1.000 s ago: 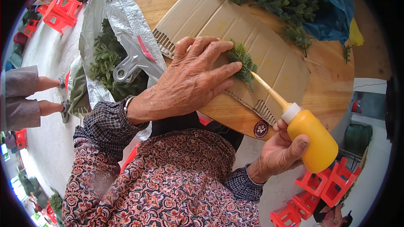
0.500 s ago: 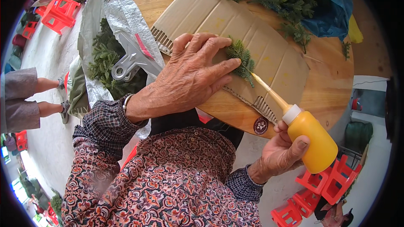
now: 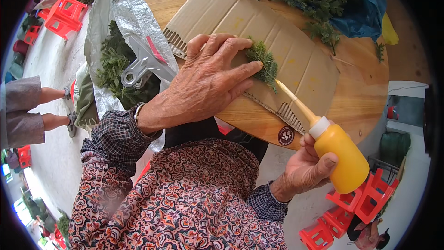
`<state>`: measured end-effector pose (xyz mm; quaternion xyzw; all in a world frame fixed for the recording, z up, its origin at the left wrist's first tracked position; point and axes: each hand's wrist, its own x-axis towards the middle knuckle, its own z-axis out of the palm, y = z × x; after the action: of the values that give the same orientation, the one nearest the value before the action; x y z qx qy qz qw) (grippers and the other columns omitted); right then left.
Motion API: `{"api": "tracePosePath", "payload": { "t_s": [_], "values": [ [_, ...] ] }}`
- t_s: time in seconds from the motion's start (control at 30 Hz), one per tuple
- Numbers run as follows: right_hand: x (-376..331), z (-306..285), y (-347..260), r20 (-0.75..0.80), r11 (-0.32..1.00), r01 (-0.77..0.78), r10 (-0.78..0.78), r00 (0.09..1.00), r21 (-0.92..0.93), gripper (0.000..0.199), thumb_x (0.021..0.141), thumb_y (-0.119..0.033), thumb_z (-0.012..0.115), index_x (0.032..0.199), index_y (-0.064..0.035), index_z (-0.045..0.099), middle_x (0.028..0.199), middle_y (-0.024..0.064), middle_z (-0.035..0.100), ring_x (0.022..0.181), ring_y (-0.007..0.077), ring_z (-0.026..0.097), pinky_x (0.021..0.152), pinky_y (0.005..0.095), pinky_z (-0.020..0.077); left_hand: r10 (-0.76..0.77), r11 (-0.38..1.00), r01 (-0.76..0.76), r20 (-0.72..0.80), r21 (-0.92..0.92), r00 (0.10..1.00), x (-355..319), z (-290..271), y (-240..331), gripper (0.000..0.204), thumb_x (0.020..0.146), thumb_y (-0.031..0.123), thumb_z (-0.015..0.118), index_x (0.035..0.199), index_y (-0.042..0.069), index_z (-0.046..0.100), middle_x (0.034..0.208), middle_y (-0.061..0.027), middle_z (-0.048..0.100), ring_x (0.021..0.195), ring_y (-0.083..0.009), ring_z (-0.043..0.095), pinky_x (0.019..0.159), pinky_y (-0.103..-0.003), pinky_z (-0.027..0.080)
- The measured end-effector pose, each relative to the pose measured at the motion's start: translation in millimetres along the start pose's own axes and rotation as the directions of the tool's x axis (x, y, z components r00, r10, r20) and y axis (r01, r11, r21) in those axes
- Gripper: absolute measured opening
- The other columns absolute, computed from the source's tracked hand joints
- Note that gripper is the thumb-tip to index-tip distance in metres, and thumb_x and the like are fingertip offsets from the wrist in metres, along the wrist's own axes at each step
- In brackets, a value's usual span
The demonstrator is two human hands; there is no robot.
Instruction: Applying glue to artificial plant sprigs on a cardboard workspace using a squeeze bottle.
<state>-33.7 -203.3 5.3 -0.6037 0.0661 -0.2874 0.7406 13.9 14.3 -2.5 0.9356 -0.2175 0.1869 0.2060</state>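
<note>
A small green fir sprig (image 3: 262,62) lies on a sheet of corrugated cardboard (image 3: 286,41). My left hand (image 3: 199,76) reaches across from the left, its fingertips pressing on the sprig's left side and holding it there. In my right hand (image 3: 307,166) is a yellow squeeze bottle (image 3: 342,159) with a white collar, tilted so that its long nozzle (image 3: 298,102) points up and left. The nozzle's tip is at the lower right end of the sprig; whether they touch I cannot tell. Faint yellow smears mark the cardboard.
More fir branches (image 3: 310,0) spill from a blue plastic bag (image 3: 363,9) at the table's far right. Left of the cardboard, a large grey clip (image 3: 145,62) lies by an open silvery sack (image 3: 138,14) of greenery. Red stools (image 3: 64,16) and a person's legs (image 3: 48,106) are farther left.
Both hands have shifted very slightly, the sprig sliding a little left under my left fingers. The bottle follows, its nozzle staying by the sprig's end.
</note>
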Motion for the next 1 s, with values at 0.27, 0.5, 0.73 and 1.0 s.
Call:
{"api": "tracePosePath", "payload": {
  "t_s": [0.27, 0.5, 0.73, 1.0],
  "values": [
    [-0.6, -1.0, -1.2, -0.030, 0.999, -0.001, -0.001, 1.000, -0.050, 0.060, 0.078, -0.044, 0.064, 0.123, -0.0116, 0.042, 0.102, 0.0204, 0.058, 0.060, 0.0186, 0.051, 0.048, 0.0248, 0.0410, 0.001, 1.000, -0.001, -0.003, -0.002, 1.000, -0.2, -0.6, -0.3, 0.034, 0.077, 0.020, 0.067, 0.111, 0.019, 0.065, 0.128, -0.0055, 0.048, 0.114, -0.0239, 0.044, 0.098, -0.042, 0.025],
    [-2.7, -2.8, -0.9, -0.036, 0.999, 0.001, -0.003, 0.999, -0.054, 0.060, 0.078, -0.046, 0.065, 0.120, -0.0093, 0.043, 0.098, 0.0192, 0.058, 0.059, 0.0176, 0.049, 0.048, 0.0240, 0.0395, 0.028, 1.000, -0.028, -0.042, 0.015, 0.999, -0.4, -0.4, -1.7, 0.028, 0.079, 0.023, 0.065, 0.107, 0.018, 0.065, 0.123, -0.0059, 0.049, 0.111, -0.0236, 0.044, 0.096, -0.041, 0.026],
    [-3.8, -7.4, -4.7, -0.017, 0.998, -0.025, 0.024, 1.000, -0.057, 0.059, 0.078, -0.046, 0.065, 0.116, -0.0072, 0.044, 0.096, 0.0185, 0.058, 0.057, 0.0167, 0.049, 0.048, 0.0236, 0.0389, 0.004, 1.000, -0.004, -0.016, -0.006, 1.000, -1.2, -1.3, -0.7, 0.032, 0.078, 0.019, 0.066, 0.110, 0.020, 0.065, 0.128, -0.0050, 0.050, 0.114, -0.0241, 0.045, 0.098, -0.042, 0.026],
    [-7.1, -12.7, -6.7, -0.039, 0.998, -0.052, 0.051, 0.998, -0.047, 0.060, 0.078, -0.047, 0.065, 0.117, -0.0074, 0.043, 0.095, 0.0183, 0.058, 0.056, 0.0161, 0.050, 0.047, 0.0234, 0.0388, 0.005, 1.000, -0.005, -0.007, 0.003, 1.000, -2.3, -2.7, -0.5, 0.030, 0.079, 0.020, 0.065, 0.110, 0.019, 0.066, 0.128, -0.0053, 0.050, 0.114, -0.0246, 0.044, 0.098, -0.042, 0.026]
  ]
}}
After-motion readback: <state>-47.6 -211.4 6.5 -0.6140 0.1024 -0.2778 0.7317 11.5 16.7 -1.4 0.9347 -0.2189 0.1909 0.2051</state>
